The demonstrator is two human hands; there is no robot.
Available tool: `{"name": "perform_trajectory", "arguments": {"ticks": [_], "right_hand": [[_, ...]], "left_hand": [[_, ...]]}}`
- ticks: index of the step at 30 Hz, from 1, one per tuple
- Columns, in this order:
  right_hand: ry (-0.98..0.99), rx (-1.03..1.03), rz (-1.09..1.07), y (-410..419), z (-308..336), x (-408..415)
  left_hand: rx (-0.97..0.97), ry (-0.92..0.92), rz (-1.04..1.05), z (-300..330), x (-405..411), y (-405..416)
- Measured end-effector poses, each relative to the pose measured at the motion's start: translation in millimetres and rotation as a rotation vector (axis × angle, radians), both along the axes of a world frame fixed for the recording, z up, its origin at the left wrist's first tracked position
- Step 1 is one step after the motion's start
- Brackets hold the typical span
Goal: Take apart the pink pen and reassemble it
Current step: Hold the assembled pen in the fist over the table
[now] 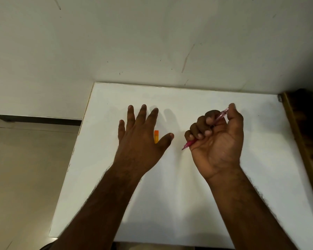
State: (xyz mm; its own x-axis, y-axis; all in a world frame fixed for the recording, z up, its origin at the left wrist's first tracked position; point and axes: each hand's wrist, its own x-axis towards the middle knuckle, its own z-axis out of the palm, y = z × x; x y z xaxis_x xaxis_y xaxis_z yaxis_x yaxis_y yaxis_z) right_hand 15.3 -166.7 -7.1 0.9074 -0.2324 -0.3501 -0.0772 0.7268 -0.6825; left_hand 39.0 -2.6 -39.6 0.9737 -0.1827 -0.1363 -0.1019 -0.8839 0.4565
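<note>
You worked at a white table [179, 186] pushed against a scuffed off-white wall [152, 42], with pale floor tiles [25, 168] and a dark skirting strip [38, 120] off at 9 o'clock. At 3 o'clock a dark wooden piece of furniture [304, 127] butted against the table's edge; its right side ran out of view, so you could not tell what it was.

Your left hand [141, 138] lay palm down over the middle of the tabletop, fingers spread wide and gripping nothing. Just under it, in the gap between forefinger and thumb, sat a small orange object [156, 135]. Only a short upright strip of it showed, the rest was covered by the hand, so whether it was a cap, an eraser or something else could not be made out.

At 3 o'clock from that hand, well apart from it, your right hand [217, 139] was turned palm up with the fingers curled tightly around the pink pen [218, 117]. The pen lay slanted through the fist: its translucent upper end stuck out toward 1 o'clock beside the thumb, and its darker pink tip poked out toward 7 o'clock, close above the table. The middle of the barrel was hidden inside the fingers, so whether the pen was whole could not be judged there.
</note>
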Motion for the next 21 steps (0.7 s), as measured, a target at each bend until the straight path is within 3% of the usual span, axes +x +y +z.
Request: {"name": "perform_trajectory", "arguments": {"ticks": [21], "right_hand": [[-0.042, -0.005, 0.021, 1.8, 3.5, -0.1]], "left_hand": [[-0.011, -0.009, -0.001, 1.9, -0.1, 1.2]]}}
